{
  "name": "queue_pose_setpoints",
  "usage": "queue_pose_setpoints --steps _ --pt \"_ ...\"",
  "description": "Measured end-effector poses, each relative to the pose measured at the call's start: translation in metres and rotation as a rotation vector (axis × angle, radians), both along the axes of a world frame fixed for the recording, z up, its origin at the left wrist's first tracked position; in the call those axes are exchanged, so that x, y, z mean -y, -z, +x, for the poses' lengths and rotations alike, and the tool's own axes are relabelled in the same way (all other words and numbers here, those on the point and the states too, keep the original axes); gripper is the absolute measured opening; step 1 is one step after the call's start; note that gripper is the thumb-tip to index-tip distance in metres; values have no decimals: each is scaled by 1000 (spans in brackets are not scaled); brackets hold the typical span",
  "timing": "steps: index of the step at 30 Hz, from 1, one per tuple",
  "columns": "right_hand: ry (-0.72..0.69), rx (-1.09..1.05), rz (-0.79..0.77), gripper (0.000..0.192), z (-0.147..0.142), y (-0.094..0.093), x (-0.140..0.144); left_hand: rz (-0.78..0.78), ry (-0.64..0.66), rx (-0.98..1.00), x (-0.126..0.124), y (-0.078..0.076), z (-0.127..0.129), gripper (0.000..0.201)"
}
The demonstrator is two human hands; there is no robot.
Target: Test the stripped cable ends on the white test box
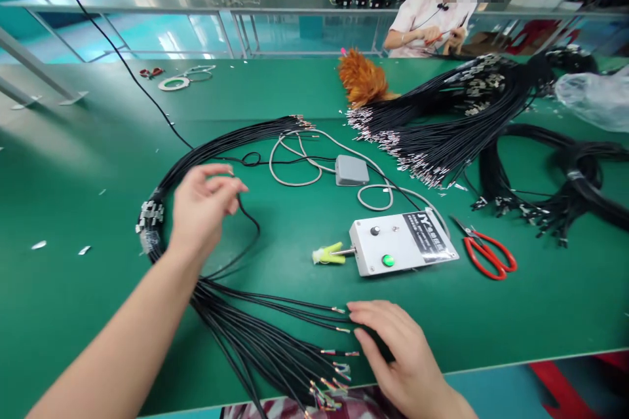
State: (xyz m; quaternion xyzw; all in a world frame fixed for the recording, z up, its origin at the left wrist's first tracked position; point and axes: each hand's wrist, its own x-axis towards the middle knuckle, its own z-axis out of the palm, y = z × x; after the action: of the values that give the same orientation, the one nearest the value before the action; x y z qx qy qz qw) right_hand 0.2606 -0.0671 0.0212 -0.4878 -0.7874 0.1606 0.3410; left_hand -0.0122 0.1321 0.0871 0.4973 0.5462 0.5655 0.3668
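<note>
My left hand [204,209] is raised above the green table, thumb and fingers pinched on one black cable [253,219] that curves down to the bundle. Below it, a black cable bundle [255,327] fans out toward the table's front edge, with stripped coloured wire ends. My right hand [398,353] rests beside these ends, thumb and fingers apart, fingertips close to a few cable tips. Whether it touches one is hard to tell. The bundle bends round behind my left wrist, past metal connectors [151,215], to copper-tipped ends at the back.
A white control box [403,245] with a lit green button holds a yellow-green clip [329,254]. Red-handled scissors [489,255] lie right of it, a grey pedal [352,170] behind. More cable bundles [432,124] and an orange duster [362,77] lie farther back. A co-worker [427,19] sits opposite.
</note>
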Motion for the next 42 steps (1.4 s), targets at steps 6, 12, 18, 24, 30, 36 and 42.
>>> queue_pose_setpoints --steps 6,12,18,24,30,36,42 --pt "-72 -41 -89 23 -6 2 8 210 -133 -152 -43 -15 -22 17" --pt "-353 -55 -230 11 0 -9 8 194 573 -508 86 28 43 12" --pt "-187 -238 -325 14 1 -10 -6 -17 805 -647 135 44 62 19" --pt "128 -504 -457 13 -25 -14 -22 -311 683 -262 134 34 50 22" --pt "188 -709 -554 15 -44 -16 -30 -352 638 -225 142 32 51 22" --pt "161 -853 -653 16 -47 -18 -35 -289 597 -243 141 31 54 16" --pt "165 -882 -642 15 -47 -18 -36 -253 584 -269 142 29 57 16"
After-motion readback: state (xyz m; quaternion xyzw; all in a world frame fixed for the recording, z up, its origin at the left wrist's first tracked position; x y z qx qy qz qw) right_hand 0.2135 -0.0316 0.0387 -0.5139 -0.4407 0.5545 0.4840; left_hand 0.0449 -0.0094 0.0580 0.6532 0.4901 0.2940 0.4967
